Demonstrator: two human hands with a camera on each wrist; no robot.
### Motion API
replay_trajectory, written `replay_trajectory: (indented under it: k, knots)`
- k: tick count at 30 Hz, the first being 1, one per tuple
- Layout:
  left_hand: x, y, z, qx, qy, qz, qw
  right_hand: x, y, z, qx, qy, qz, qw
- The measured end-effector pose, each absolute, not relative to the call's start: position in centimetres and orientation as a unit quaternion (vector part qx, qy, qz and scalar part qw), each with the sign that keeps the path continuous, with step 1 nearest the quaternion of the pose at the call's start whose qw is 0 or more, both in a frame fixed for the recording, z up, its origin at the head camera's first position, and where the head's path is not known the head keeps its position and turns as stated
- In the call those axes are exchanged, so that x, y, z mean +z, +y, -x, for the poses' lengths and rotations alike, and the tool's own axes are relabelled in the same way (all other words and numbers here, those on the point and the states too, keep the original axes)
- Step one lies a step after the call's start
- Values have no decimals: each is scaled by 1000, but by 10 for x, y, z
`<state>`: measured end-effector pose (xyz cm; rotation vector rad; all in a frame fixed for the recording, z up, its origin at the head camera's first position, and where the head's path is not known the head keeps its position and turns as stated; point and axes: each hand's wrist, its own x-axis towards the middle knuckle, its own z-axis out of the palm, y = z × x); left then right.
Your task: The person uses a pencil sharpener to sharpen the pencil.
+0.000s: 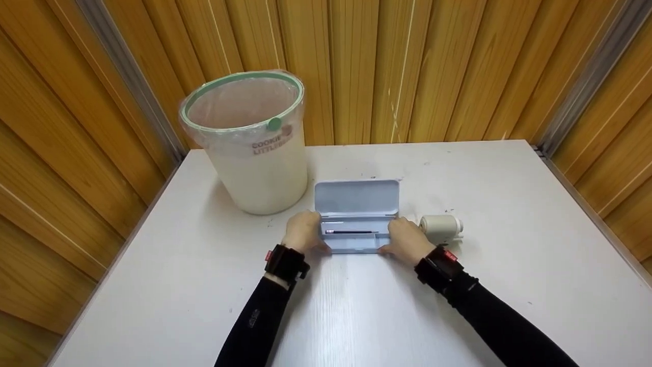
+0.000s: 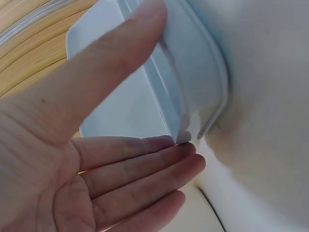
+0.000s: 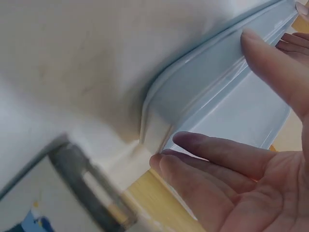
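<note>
A light blue pencil case point(image 1: 356, 198) lies on the table with its lid raised toward the back. Inside, a dark pencil point(image 1: 350, 232) rests lengthwise in the rear compartment; a low divider crosses the tray. My left hand point(image 1: 304, 232) grips the left end, thumb at the front side and fingertips at the back corner. At the opposite end, my right hand point(image 1: 407, 239) holds the case the same way, as the right wrist view shows the thumb on its front wall point(image 3: 207, 72). Just right of that hand lies a cream cylindrical object point(image 1: 439, 227) with a white end knob.
A tall cream bin point(image 1: 260, 178) with a green rim and a clear plastic liner stands at the back left of the white table point(image 1: 168, 285). Yellow wood-patterned walls point(image 1: 351, 71) rise along the back and both sides.
</note>
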<state>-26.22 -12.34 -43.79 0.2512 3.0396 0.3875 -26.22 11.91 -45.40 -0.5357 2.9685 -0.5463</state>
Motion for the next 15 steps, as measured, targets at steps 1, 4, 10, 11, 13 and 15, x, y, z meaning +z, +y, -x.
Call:
replay_trajectory:
  k: [1,4,10,11,13,15]
  knots:
    - [-438,-126,260,127,988,-79,34,-454,117,261,-178,967,176,40]
    - [-436,-133,256,126,989,-66,36,-455,111,256,-185,965,181,48]
    - [-431,-145,247,108,992,-45,39,-455,103,250,-213,954,202,57]
    - [-431,-147,246,108,992,-43,41,-455,102,249,-214,953,207,56]
    - [-431,-149,245,108,992,-39,41,-455,101,248,-212,951,219,50]
    - [-431,-150,244,104,993,-38,39,-456,102,248,-206,950,230,42]
